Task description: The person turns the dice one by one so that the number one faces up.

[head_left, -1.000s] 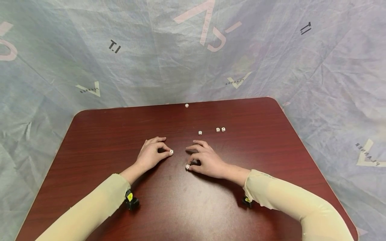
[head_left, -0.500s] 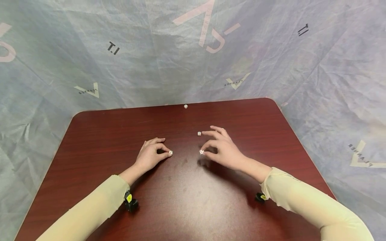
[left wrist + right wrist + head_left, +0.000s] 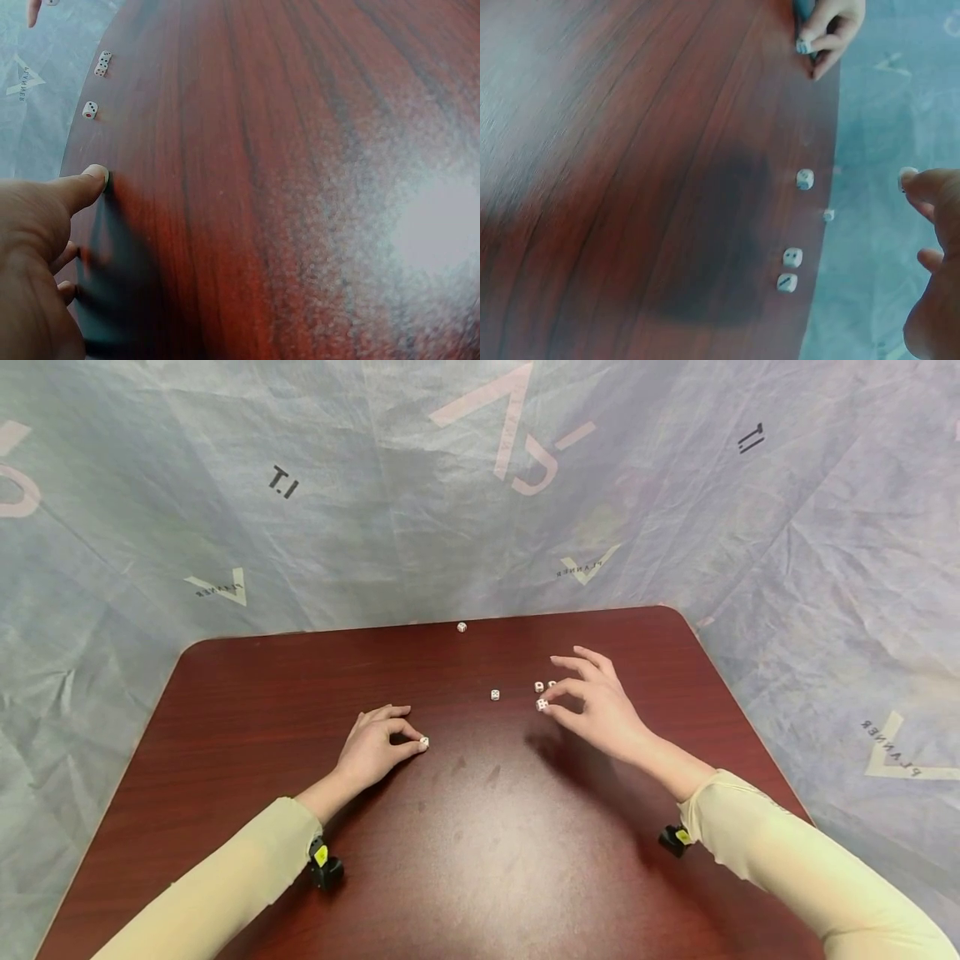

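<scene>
Between thumb and index finger, my left hand (image 3: 372, 744) pinches a white die (image 3: 424, 742) low at the table surface. My right hand (image 3: 606, 714) is lifted above the table, pinching another white die (image 3: 542, 704) by its fingertips. Just behind that raised die, a pair of dice (image 3: 538, 687) sits side by side, one partly covered by the right fingers. A single die (image 3: 495, 695) lies to their left, apart from them. In the right wrist view the held die (image 3: 907, 178) shows at the right fingertips. The left thumb hides the left die in the left wrist view.
One more die (image 3: 462, 627) lies by the far edge of the dark red wooden table (image 3: 480, 827). Grey printed fabric (image 3: 360, 510) hangs behind and beside the table. A small black wrist device (image 3: 324, 864) is strapped at the left sleeve.
My right hand has risen and moved right and away from me with its die, from beside the left hand to near the pair of dice. My left hand stays in place.
</scene>
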Tool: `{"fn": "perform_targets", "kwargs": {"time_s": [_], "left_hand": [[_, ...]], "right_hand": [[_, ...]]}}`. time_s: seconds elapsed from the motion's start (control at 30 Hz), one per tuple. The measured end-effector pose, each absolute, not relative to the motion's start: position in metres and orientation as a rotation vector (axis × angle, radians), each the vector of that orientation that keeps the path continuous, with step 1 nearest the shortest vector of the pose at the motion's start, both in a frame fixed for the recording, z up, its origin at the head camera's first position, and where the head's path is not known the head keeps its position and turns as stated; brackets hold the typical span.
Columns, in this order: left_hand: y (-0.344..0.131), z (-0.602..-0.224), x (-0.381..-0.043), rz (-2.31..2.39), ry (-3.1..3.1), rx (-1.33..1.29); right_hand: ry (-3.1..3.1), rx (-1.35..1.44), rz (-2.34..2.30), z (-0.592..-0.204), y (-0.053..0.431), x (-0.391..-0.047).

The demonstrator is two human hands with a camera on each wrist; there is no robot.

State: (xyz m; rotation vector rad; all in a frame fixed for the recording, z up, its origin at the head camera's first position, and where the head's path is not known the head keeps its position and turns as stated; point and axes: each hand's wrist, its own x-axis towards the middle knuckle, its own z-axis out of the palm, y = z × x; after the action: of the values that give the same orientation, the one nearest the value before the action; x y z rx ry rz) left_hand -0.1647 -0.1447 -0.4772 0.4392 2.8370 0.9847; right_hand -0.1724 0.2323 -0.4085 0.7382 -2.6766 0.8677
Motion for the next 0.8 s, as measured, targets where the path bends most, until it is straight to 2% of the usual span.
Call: {"fn": "perform_targets", "kwargs": {"time_s": [0.5,0.8], "left_hand": [[-0.145,-0.479,-0.165,0.989,2.847,0.445],[-0.144,-0.478,-0.164,0.997,2.847,0.452]], "right_hand": [[-2.829,0.661,0.833,-0.457,0.248,-0.174],[-2.847,0.667,0.824,-0.472,0.246,-0.174]]}}
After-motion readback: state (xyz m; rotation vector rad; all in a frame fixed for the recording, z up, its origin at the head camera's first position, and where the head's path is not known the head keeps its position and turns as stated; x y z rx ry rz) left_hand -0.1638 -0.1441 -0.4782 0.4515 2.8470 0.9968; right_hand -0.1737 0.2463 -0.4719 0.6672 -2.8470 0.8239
